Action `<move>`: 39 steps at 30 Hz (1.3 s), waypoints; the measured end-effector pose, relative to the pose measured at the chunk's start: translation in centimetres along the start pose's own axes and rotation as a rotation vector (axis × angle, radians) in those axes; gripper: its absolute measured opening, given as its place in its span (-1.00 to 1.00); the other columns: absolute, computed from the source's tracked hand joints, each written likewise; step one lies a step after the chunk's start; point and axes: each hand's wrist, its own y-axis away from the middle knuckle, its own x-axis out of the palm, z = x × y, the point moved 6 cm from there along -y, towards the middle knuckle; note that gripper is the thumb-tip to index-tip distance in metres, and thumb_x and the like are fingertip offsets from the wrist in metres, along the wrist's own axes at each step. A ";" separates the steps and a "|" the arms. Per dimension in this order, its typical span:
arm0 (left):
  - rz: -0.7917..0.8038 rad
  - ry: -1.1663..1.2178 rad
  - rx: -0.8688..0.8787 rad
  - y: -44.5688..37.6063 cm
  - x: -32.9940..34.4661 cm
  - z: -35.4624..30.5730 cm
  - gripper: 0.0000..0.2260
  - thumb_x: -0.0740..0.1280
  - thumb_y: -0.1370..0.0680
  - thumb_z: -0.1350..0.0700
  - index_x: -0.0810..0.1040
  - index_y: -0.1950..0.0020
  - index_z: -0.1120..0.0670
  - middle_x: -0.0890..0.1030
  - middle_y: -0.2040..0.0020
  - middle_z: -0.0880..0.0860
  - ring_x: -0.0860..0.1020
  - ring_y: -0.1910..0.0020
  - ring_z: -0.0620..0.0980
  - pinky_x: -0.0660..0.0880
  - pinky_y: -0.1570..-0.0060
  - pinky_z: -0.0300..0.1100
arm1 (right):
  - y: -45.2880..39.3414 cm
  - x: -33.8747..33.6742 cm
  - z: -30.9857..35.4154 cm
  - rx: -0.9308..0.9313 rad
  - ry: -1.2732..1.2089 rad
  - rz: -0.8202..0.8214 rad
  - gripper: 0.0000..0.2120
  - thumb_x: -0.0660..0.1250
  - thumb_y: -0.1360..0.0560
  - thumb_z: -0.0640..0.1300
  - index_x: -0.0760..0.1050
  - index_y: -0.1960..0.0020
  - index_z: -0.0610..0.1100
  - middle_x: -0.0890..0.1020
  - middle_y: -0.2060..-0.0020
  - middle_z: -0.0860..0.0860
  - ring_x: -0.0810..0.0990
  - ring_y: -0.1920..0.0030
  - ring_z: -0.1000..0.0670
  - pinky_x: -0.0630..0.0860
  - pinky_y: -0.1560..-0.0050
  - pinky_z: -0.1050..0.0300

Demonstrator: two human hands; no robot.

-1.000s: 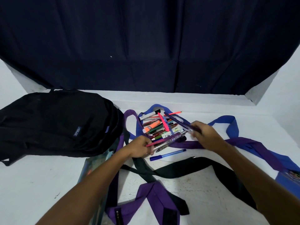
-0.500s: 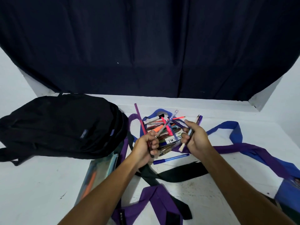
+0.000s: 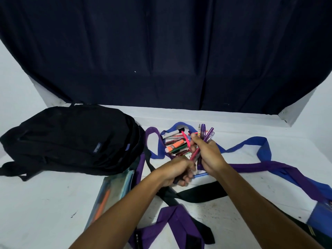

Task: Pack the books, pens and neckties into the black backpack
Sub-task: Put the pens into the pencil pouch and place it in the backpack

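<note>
The black backpack (image 3: 71, 141) lies zipped on the white table at the left. A pile of pens and markers (image 3: 177, 143) sits in the middle. My right hand (image 3: 206, 155) grips a bunch of pens (image 3: 206, 136) upright above the pile. My left hand (image 3: 177, 172) is just below it, fingers curled round the lower ends of some pens. Purple neckties (image 3: 172, 225), a black necktie (image 3: 194, 194) and a blue necktie (image 3: 260, 146) sprawl around. A book (image 3: 113, 191) lies by the backpack under my left arm.
A dark curtain (image 3: 161, 60) hangs behind the table. Another blue book (image 3: 319, 216) shows at the right edge. One blue pen (image 3: 201, 175) lies loose under my hands. Bare white tabletop (image 3: 45, 203) lies at the near left.
Both hands lifted pens from the pile. My right hand now holds a bigger bunch upright, and my left hand has dropped below it toward me.
</note>
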 end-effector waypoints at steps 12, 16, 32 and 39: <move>-0.082 1.181 0.125 -0.9 0.9 0.7 -0.47 0.20 -0.55 -0.20 0.57 -0.19 0.25 0.62 -0.17 0.27 0.56 -0.19 0.27 0.45 -0.21 0.25 | 0.9 0.7 2.2 -0.093 -0.370 -0.136 -0.84 0.34 -0.55 -0.14 0.41 0.15 -0.15 0.35 0.50 0.03 0.32 0.52 0.10 0.42 0.40 0.18; -0.153 1.237 0.144 -0.8 0.9 0.1 -0.53 0.18 -0.56 -0.19 0.61 0.00 0.21 0.65 -0.05 0.22 0.60 -0.05 0.19 0.52 -0.07 0.11 | 1.9 2.1 1.9 -0.076 -0.407 -0.072 -0.79 0.23 -0.61 -0.15 0.40 0.19 -0.16 0.38 0.49 -0.01 0.38 0.52 0.06 0.44 0.44 0.16; -0.806 0.208 0.361 8.1 -11.7 3.1 -0.91 0.34 -0.51 0.22 0.52 0.20 0.10 0.56 0.30 0.07 0.48 0.34 -0.02 0.45 0.29 -0.14 | 2.4 7.9 -4.0 0.297 0.032 0.305 -0.95 0.29 -0.55 -0.30 0.43 0.05 -0.19 0.38 0.47 -0.03 0.34 0.54 0.06 0.39 0.52 0.19; -0.738 -0.800 0.054 15.1 -14.8 8.0 -0.65 0.42 -0.35 -0.23 0.41 0.08 -0.05 0.54 0.15 -0.09 0.50 0.17 -0.03 0.39 0.20 -0.15 | 5.3 10.6 -8.5 0.659 -0.037 0.559 -0.80 0.10 -0.53 -0.41 0.38 -0.08 -0.23 0.44 0.37 -0.11 0.43 0.43 -0.04 0.51 0.33 0.03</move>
